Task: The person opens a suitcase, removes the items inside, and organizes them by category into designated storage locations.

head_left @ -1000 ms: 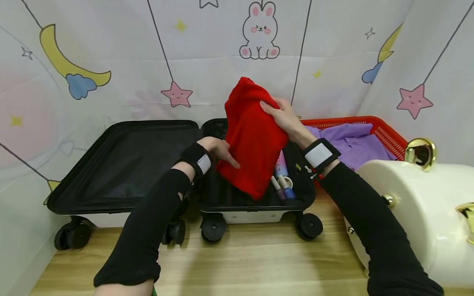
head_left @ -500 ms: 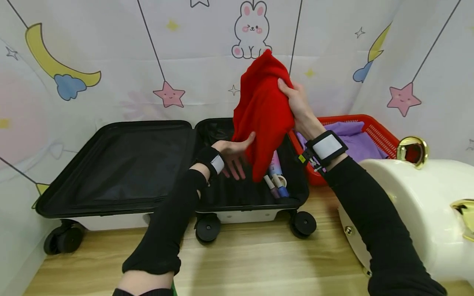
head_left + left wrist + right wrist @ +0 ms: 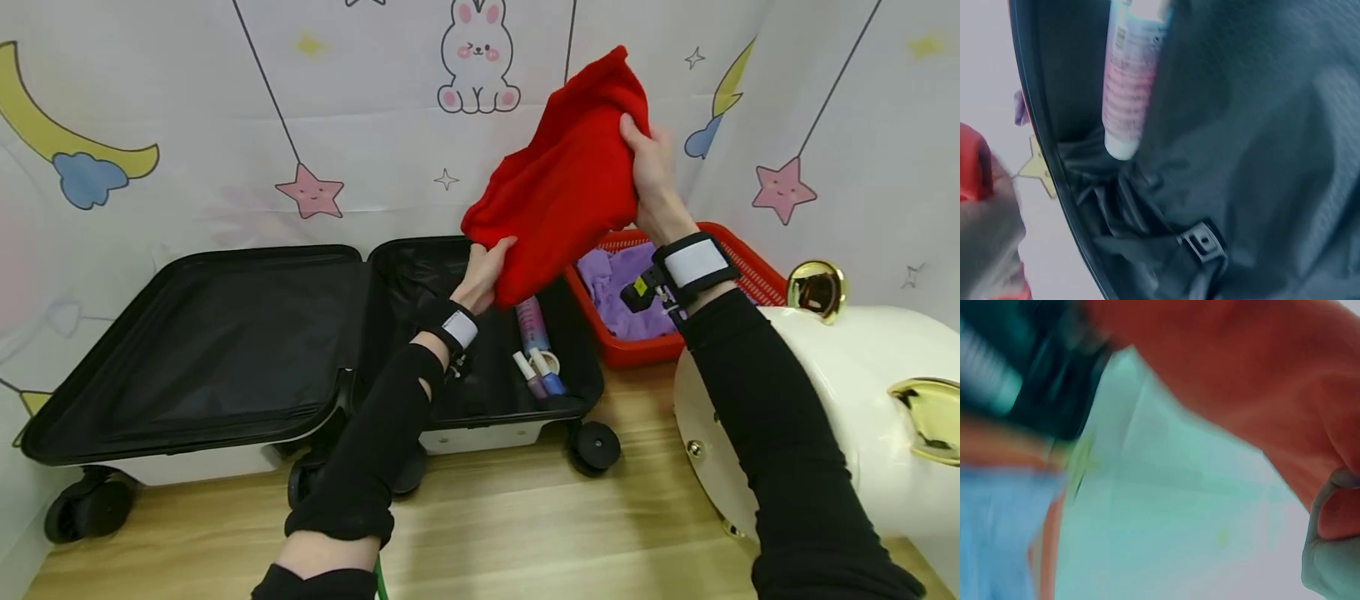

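Red cloth (image 3: 566,179) hangs between our hands: our left hand (image 3: 483,275) pinches its lower left end, and our right hand (image 3: 654,171), higher up, grips its right edge, thumb across the front. Under the cloth, right of our left hand, a pink-and-blue tube (image 3: 532,323) lies in our open black suitcase (image 3: 225,342). Below our right hand, a red basket (image 3: 637,354) holds purple fabric (image 3: 618,300).

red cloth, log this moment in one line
left hand: holds red cloth, lower left | right hand: holds it, upper right | suitcase: open | purple cloth: in red basket
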Demonstrator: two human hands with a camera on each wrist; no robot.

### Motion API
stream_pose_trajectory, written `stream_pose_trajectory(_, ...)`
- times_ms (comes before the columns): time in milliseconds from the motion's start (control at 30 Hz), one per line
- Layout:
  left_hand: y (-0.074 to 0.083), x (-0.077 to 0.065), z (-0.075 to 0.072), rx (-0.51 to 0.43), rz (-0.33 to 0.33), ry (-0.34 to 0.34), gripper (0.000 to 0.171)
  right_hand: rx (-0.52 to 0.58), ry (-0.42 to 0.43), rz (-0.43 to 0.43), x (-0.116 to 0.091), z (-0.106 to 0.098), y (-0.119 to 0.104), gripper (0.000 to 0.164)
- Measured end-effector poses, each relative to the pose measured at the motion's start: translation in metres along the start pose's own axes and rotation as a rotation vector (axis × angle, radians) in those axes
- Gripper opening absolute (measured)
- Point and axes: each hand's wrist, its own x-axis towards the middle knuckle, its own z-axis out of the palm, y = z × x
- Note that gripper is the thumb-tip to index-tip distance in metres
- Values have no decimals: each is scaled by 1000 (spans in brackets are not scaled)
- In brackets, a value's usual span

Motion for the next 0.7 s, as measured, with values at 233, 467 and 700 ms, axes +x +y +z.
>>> stream_pose_trajectory(233, -5, 2, 16, 217, 337, 103, 61, -1105, -36, -70, 25, -51, -4, 41)
stream_pose_trajectory(467, -15, -1, 37, 517, 527, -50, 66, -1643, -194, -2, 36, -83, 5, 27)
stream_pose_trajectory(700, -21, -6, 61, 811, 544, -267, 71, -1891, -197, 40, 40, -94, 14, 56)
